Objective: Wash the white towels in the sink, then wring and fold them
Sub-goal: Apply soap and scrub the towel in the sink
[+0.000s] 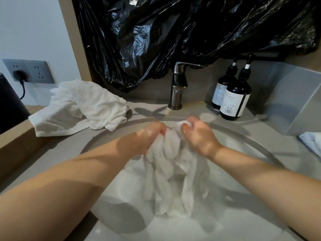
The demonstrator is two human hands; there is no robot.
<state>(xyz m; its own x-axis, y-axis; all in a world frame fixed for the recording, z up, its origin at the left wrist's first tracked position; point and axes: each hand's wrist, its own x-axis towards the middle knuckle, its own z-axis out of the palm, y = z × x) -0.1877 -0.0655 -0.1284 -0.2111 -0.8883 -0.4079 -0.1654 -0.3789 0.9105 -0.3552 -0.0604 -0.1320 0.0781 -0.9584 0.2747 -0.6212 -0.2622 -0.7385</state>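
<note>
both hands (pixel 152 136) gripping wet towel (pixel 172 171), over sink (pixel 260 145)

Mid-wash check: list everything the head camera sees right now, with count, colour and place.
sink: 1, pale grey, centre
faucet: 1, brushed metal, behind sink
wet towel: 1, white, bunched over sink
towel heap: 1, white, counter left of faucet
cloth: 1, white, right edge, cut off
pump bottles: 2, dark, right of faucet
plastic sheet: 1, black, above faucet
wall socket: 1, grey, far left, plug inserted
left hand: 1, grips wet towel
right hand: 1, grips wet towel
</note>
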